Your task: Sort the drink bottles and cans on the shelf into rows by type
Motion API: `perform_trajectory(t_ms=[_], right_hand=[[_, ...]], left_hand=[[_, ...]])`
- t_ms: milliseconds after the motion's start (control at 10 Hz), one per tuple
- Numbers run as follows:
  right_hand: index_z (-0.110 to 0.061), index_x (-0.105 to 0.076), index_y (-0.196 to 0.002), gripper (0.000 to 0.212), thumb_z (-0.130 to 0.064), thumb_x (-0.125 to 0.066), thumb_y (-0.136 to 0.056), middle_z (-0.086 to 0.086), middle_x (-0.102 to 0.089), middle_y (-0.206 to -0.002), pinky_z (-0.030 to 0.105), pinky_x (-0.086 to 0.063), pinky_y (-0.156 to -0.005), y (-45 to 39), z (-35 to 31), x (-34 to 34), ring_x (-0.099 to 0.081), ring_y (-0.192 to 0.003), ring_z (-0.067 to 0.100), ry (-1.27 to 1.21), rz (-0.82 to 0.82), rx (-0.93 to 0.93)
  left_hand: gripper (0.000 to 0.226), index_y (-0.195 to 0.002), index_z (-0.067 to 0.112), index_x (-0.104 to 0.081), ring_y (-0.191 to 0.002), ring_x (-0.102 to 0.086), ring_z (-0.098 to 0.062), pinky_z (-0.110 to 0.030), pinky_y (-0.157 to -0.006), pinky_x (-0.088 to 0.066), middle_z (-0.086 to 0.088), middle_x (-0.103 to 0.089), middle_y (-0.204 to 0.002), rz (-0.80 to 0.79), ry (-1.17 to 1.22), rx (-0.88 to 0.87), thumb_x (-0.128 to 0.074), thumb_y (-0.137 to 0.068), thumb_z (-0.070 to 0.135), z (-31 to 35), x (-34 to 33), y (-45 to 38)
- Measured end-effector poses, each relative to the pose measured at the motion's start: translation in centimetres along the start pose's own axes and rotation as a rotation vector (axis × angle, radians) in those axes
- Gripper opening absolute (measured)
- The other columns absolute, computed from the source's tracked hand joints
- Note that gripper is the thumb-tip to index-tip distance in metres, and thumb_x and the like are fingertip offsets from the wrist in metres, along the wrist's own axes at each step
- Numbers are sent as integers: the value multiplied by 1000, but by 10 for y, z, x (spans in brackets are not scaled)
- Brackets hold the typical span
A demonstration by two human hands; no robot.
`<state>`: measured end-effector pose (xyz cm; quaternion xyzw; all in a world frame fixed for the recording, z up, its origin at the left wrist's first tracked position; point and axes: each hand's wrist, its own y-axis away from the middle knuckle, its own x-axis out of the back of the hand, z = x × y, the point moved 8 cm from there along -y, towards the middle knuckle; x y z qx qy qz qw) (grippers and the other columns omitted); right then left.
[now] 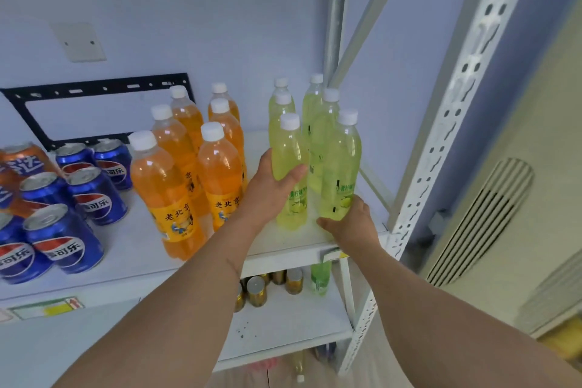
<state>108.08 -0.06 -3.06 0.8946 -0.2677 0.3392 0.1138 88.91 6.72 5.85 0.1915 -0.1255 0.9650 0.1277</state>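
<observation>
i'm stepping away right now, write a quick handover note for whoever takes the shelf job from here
Left hand: grips the front-left lime bottle around its middle.
Right hand: grips the base of the front-right lime bottle.
Top shelf: lime bottles stand in two rows at the right, orange bottles in two rows at the centre, blue cans in rows at the left.
Done: those three types are grouped.
Left: square up the two front lime bottles, then release. Orange cans sit at the far left, partly out of view, so check their row.
</observation>
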Motion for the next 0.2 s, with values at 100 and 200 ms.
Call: perform_trajectory(t_ms=[100,200], right_hand=[[-12,-29,-142,87,-47,-75,-77,9,-41,-136,43,-46,-95,11,-4,11,-46,-123,30,81,-11,-20],[-11,-26,-146,84,-49,-68,-83,10,-36,-144,44,-44,-97,24,-27,38,-43,-128,30,150,84,64]], left_hand=[[72,-145,24,-38,-110,-60,-13,-25,-85,-47,11,-59,-130,-80,-106,79,-65,-87,56,-7,-2,8],[60,-137,14,-46,-101,-57,-14,-23,-70,-40,6,-57,-122,-45,-317,81,-63,-91,50,5,11,20]])
